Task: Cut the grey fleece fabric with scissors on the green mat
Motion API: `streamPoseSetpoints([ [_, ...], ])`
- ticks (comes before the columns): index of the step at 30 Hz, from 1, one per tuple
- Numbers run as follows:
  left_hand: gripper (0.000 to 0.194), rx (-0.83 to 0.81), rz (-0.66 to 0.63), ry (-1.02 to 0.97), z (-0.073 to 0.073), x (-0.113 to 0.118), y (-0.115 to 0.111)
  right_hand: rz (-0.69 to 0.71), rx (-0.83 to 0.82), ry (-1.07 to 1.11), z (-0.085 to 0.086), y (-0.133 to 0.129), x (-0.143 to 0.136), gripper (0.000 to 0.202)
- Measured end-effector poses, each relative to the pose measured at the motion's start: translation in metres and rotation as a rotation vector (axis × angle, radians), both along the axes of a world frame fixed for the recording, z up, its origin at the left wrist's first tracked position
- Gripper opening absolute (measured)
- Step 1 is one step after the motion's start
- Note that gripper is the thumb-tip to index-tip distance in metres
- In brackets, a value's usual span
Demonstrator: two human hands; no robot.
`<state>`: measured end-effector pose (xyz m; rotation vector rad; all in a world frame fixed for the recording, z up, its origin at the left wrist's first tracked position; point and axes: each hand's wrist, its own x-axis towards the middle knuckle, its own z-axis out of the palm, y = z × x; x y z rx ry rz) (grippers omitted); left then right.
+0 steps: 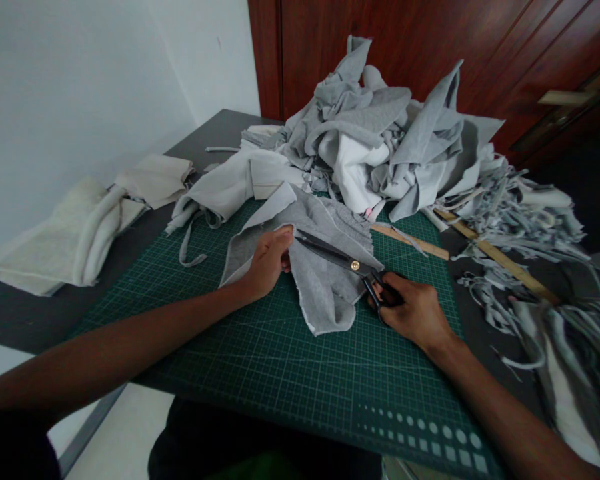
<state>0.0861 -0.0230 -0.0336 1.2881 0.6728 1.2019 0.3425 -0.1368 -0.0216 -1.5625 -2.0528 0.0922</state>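
Observation:
My right hand [414, 308] is wrapped round the black handles of a pair of scissors [339, 255]. Their blades point left across a piece of grey fabric [323, 287], with the tips near my left fingers. My left hand [270, 261] pinches the fabric's upper left part between thumb and fingers; some of these fingertips are hidden. The fabric lies partly folded on the green cutting mat [300, 380], and its lower flap hangs toward me. Whether the blades have cloth between them I cannot tell.
Behind the fabric rises a big heap of grey cloth [370, 120]. Folded pale pieces [65, 233] lie at the left. Cut strips and scraps [525, 200] cover the right side, around a wooden stick [515, 267]. A wooden ruler [430, 248] rests on the mat.

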Motion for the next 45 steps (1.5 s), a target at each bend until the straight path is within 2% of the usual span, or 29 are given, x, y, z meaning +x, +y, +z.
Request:
streamPoseSetpoints([
  [8,0.037,-0.003,0.018,0.130,0.004,0.000,0.000,-0.030,0.048,-0.069,0.008,-0.003,0.001,0.017],
  [13,0.038,0.117,0.023,0.155,0.015,0.001,-0.005,-0.055,0.079,-0.117,0.009,-0.004,0.002,0.015],
  [21,0.040,0.251,0.094,0.239,0.012,0.000,-0.007,-0.032,-0.042,-0.002,0.001,-0.004,-0.002,0.014],
  [28,0.035,0.054,-0.017,0.148,0.015,0.004,-0.014,-0.016,-0.038,0.034,0.002,-0.004,-0.002,0.019],
  [34,0.035,-0.040,-0.082,0.066,0.012,0.006,-0.014,-0.021,-0.057,0.046,0.001,-0.003,-0.002,0.018],
  [37,0.035,-0.036,-0.081,0.059,0.011,0.006,-0.015,-0.012,-0.046,0.035,0.002,-0.003,-0.002,0.017],
  [42,0.035,0.002,-0.004,0.110,0.013,0.006,-0.017,-0.041,-0.010,-0.005,0.005,-0.003,-0.003,0.017],
  [45,0.036,-0.031,-0.028,0.084,0.012,0.006,-0.016,-0.048,0.008,-0.035,0.006,-0.002,0.000,0.012],
])
